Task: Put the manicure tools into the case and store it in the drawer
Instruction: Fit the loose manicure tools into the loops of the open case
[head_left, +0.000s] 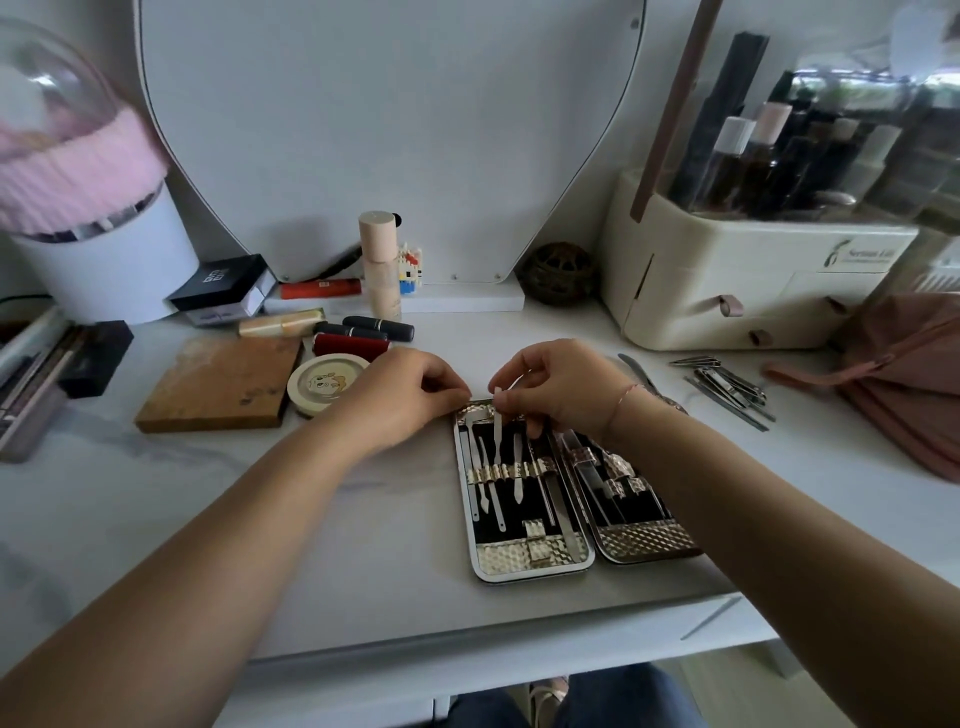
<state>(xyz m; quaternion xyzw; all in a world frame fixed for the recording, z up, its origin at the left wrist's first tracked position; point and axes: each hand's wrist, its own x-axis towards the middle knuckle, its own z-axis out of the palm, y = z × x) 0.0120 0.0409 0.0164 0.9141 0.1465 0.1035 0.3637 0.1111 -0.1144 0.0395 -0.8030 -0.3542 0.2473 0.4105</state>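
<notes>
In the middle of the frame, on the white vanity top (363, 545), the manicure case (519, 561) lies open in two halves, its black lining facing up. Several seated tools (488, 499) are already tucked under the elastic band (511, 472) across the left half.

The right hand (563, 387) pinches a slim tool (497, 431) by its upper end between thumb and forefinger, blade pointing down over the left half. The left hand (405, 400) sits with curled fingers at the case's upper left corner. It seems to steady the case, though whether it actually grips the rim cannot be told.

The step in hand looks like seating this tool in its slot. Next, the tip probably has to slide straight down under an empty loop of the band without dislodging its neighbours. The loose tools (727, 387) at the middle right, well apart from the case, remain to be packed, so closing the case and putting it in the drawer look some way off.
</notes>
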